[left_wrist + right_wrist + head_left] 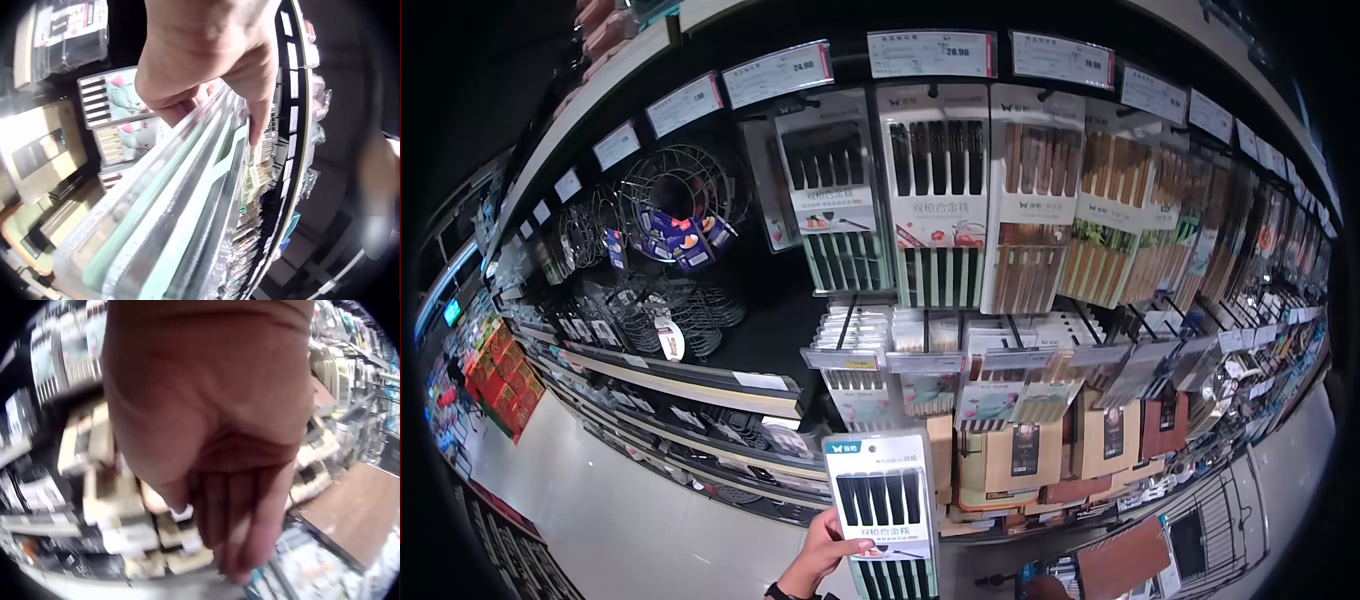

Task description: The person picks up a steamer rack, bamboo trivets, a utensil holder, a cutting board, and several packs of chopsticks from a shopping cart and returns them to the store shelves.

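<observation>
My left hand (pixel 815 555) grips a clear-fronted pack of chopsticks (pixel 888 500) by its side edge, thumb across the front. The pack stands upright in front of the shelves, with black chopstick ends and mint-green strips under a white label. Seen edge-on in the left wrist view, the chopstick pack (pixel 169 212) shows several clear plastic and mint layers below the fingers. The right hand (pixel 212 444) hangs with relaxed fingers and holds nothing, near a brown board (pixel 356 512) in the right wrist view. More chopstick packs (pixel 935 200) hang on hooks above the held one.
Price tags (pixel 930 55) line the shelf rail. Wire racks (pixel 675 200) hang at the left. Wooden cutting boards (pixel 1020 460) stand below the chopsticks. A shopping cart (pixel 1230 530) with a brown board in it stands at the lower right, beside pale floor (pixel 670 520).
</observation>
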The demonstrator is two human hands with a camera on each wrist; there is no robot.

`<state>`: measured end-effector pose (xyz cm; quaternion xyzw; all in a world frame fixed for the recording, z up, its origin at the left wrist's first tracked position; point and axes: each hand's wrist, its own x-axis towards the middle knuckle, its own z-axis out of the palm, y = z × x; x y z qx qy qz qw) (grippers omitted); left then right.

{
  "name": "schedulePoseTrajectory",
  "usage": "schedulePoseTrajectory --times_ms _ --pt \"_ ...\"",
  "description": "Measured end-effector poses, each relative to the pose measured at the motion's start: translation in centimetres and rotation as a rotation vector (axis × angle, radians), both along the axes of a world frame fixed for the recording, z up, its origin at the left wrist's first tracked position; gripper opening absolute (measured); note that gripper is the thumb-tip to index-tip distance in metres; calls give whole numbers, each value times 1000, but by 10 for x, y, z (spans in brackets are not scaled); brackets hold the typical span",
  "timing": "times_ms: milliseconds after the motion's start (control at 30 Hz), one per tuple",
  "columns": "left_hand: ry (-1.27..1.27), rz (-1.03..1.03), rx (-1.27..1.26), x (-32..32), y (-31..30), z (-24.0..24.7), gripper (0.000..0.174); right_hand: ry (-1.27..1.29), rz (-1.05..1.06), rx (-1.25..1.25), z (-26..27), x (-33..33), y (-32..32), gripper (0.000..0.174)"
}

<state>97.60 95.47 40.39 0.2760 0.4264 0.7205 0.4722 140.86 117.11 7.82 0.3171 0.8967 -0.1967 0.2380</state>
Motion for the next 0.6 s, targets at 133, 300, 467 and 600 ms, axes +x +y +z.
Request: schedulePoseTrajectory --times_ms 133,300,467,600 --pt "-20 -40 100 -8 8 33 54 948 -248 -531 256 -147 1 47" --pt "111 201 175 1 22 75 44 1280 -157 -962 390 -251 -57 66" --pt "-78 523 350 2 17 53 39 1269 -214 -948 393 -291 -85 65" --pt "-237 412 296 -17 -19 5 50 1459 -100 -896 400 -310 -99 58"
